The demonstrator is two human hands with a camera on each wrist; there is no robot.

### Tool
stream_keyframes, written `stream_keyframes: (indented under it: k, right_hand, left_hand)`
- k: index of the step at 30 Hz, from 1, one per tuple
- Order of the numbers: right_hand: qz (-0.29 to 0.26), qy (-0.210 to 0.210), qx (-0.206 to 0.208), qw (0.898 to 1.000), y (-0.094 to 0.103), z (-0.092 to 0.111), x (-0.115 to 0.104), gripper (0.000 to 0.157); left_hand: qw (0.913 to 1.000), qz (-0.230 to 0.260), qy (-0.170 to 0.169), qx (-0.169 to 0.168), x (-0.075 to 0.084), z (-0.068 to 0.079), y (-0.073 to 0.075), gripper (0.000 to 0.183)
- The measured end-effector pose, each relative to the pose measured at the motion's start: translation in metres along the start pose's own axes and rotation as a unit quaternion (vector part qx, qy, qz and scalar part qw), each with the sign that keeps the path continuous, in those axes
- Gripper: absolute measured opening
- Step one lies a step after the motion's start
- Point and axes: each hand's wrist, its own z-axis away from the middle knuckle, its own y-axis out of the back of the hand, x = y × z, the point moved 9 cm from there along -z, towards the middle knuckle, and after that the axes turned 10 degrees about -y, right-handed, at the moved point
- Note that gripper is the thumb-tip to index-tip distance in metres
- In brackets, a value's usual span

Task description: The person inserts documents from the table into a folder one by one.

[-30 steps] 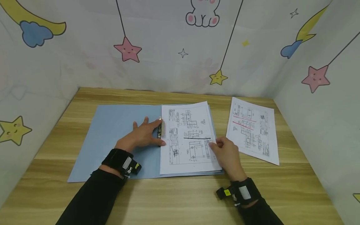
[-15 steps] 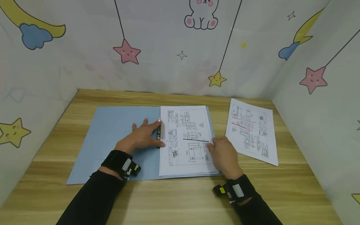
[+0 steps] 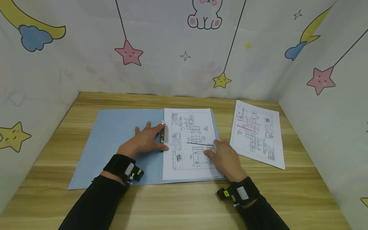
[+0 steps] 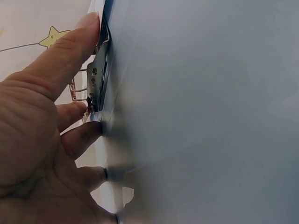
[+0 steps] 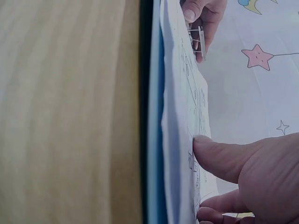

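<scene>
A blue folder (image 3: 115,134) lies spread flat on the wooden table, and a stack of printed technical drawings (image 3: 179,174) covers its right half. Along the stack's left edge is a metal binder clip (image 3: 162,135). My left hand (image 3: 146,140) rests across the clip with fingers spread; its thumb touches the sheets' left margin. In the left wrist view the clip's metal prongs (image 4: 80,88) show between thumb and fingers. My right hand (image 3: 227,159) rests on the right edge of the stack, its thumb (image 5: 219,154) stretched out flat on the top sheet.
Another set of drawings (image 3: 258,137), marked with red lines, lies at an angle on the right of the table (image 3: 178,204). Fabric walls (image 3: 161,76) printed with stars and moons enclose the table's back and sides.
The top sheet, raised at its right edge a second ago, now lies flat and aligned with the stack. My right hand has gone from pinching that edge to resting on it, slightly leftward.
</scene>
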Motion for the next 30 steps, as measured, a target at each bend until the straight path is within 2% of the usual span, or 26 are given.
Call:
stream_keyframes:
  k: [8, 16, 20, 25, 30]
  right_hand:
    - [-0.004, -0.001, 0.019, 1.000, 0.005, 0.001, 0.007, 0.068]
    - [-0.031, -0.009, 0.067, 0.997, 0.025, -0.007, 0.025, 0.055]
    - [-0.032, -0.022, 0.084, 0.996, 0.034, -0.014, 0.045, 0.058]
    - [-0.022, -0.057, 0.088, 0.994, 0.038, -0.025, 0.077, 0.062]
    - [0.006, -0.107, 0.066, 0.992, 0.035, -0.030, 0.105, 0.065]
  left_hand:
    - [0.9999, -0.004, -0.013, -0.003, 0.008, -0.009, -0.004, 0.107]
    - [0.9997, -0.014, -0.016, 0.008, 0.006, -0.004, -0.005, 0.106]
    - [0.9998, -0.013, -0.015, 0.007, 0.004, -0.001, -0.005, 0.106]
    - [0.9998, -0.010, -0.015, 0.009, 0.003, 0.000, -0.005, 0.106]
    - [0.9996, -0.015, -0.020, 0.012, 0.002, -0.002, -0.006, 0.107]
